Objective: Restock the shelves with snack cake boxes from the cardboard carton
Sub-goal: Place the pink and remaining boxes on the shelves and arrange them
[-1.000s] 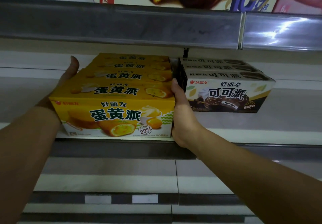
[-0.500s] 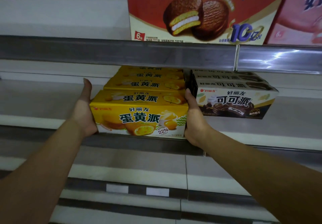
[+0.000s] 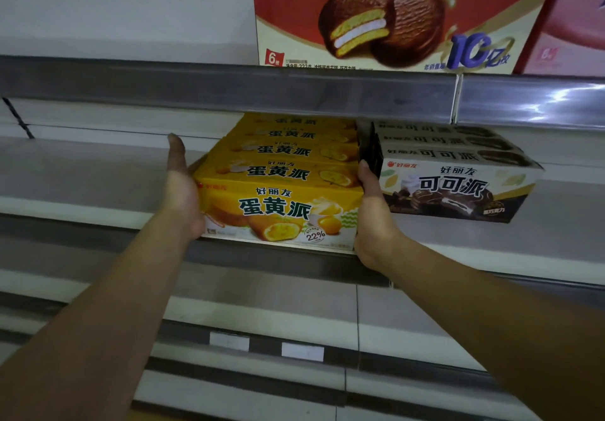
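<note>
Store shelf [image 3: 98, 171] carries a row of yellow snack cake boxes [image 3: 278, 204] just beside brown boxes [image 3: 458, 188]. Left hand [image 3: 181, 188] and right hand [image 3: 373, 217] press flat against the row's two sides, gripping nothing.

Head view, facing shelf [image 3: 91, 175], near

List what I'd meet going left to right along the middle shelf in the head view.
left hand → row of yellow egg-yolk pie boxes → right hand → row of cocoa pie boxes
</note>
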Motion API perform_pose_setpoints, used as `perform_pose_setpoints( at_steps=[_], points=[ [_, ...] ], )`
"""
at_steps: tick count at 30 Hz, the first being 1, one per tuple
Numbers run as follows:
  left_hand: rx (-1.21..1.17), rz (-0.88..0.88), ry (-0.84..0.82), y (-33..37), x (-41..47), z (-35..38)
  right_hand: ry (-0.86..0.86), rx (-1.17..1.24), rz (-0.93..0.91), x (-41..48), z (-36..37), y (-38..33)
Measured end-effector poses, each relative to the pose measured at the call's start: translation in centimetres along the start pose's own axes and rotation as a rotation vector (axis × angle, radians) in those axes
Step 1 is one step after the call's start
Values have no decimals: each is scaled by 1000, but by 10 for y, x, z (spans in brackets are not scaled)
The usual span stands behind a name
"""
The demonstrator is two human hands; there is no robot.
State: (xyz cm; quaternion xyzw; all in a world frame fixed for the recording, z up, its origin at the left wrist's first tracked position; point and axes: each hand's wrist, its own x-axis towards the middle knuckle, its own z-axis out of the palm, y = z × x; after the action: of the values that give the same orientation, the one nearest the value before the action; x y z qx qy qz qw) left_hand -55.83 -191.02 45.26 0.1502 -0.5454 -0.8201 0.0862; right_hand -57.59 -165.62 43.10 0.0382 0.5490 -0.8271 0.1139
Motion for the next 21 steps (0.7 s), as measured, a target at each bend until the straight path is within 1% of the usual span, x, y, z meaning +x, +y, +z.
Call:
perform_pose_setpoints(
  at_steps=[4,9,16,19,21],
  points=[
    [41,-26,-15,3,-3,1,-28,-14,10,5,1,3],
    [37,-86,-121,7,-5,-6,-58,-10,30,10,0,7],
    [17,-119,-195,11,-10,-5,-83,-4,10,13,-4,8],
    [25,-108,-186,14,-15,-1,-102,-20,13,10,-2,7],
    [33,-80,-135,15,-19,3,-99,-35,4,8,-2,5]
  ],
)
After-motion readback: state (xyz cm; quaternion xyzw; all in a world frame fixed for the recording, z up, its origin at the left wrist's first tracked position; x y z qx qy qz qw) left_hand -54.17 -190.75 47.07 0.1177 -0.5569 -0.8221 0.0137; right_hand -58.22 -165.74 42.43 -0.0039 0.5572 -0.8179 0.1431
